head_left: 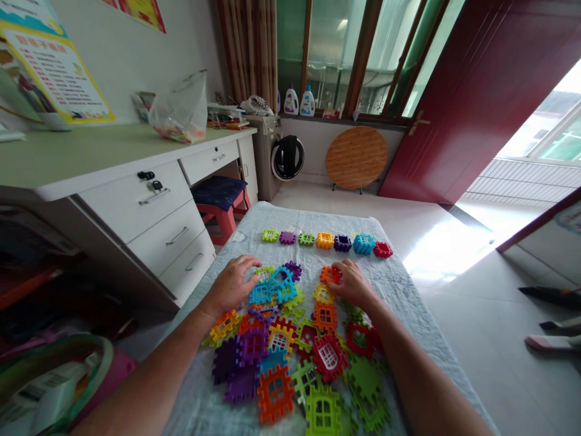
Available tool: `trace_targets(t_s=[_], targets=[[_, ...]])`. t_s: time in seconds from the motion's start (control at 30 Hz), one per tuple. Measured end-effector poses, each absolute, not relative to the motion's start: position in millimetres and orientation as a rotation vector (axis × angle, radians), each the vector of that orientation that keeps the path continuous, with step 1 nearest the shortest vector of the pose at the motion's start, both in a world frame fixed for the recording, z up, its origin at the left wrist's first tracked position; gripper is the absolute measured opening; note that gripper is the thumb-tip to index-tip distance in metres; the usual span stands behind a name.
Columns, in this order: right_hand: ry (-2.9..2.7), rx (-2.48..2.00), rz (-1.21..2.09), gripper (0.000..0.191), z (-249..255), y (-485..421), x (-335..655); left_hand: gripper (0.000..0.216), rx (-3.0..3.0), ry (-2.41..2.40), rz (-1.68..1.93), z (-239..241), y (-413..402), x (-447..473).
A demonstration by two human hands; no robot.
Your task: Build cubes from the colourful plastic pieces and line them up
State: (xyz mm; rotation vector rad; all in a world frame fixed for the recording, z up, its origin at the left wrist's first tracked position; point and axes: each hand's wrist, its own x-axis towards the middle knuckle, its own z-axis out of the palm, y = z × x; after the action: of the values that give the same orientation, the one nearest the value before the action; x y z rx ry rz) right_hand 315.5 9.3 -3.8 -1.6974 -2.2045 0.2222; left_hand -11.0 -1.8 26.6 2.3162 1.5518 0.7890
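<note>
Interlocking plastic building tiles with notched edges lie in a loose pile on a cloth-covered table. My left hand rests at the pile's far left, thumb and fingers apart beside a lime-green tile. Close to it lie a blue window tile and a dark purple tile. At the far right of the pile, my right hand has its fingers curled onto an orange tile, its thumb by a yellow tile. Beyond both hands, small stacks run in a row by colour, from lime green to red.
A white desk with drawers stands on the left, a plastic bag on top. A stool is tucked beneath it. Farther back are a washing machine, a round wooden tabletop and a red door.
</note>
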Motion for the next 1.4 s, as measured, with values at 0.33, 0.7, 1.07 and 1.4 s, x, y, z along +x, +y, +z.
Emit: trace_targets(t_s=[0.33,0.7,1.07,1.4], targets=[[-2.192,-1.544,0.137,0.051,-4.0,15.7,300.0,0.028,2.646,1.14,0.624,69.1,8.8,76.2],[-1.883,-1.521,0.272,0.032,-6.0,15.0,336.0,0.049,2.864,0.976,-0.063,43.8,64.4,138.6],[-1.809,-1.587,0.402,0.027,-12.3,14.8,345.4,0.033,2.864,1.01,-0.2,43.7,71.2,148.4],[-1.893,-1.601,0.336,0.025,-12.2,14.0,346.3,0.048,2.567,1.551,0.294,56.2,111.8,14.9]])
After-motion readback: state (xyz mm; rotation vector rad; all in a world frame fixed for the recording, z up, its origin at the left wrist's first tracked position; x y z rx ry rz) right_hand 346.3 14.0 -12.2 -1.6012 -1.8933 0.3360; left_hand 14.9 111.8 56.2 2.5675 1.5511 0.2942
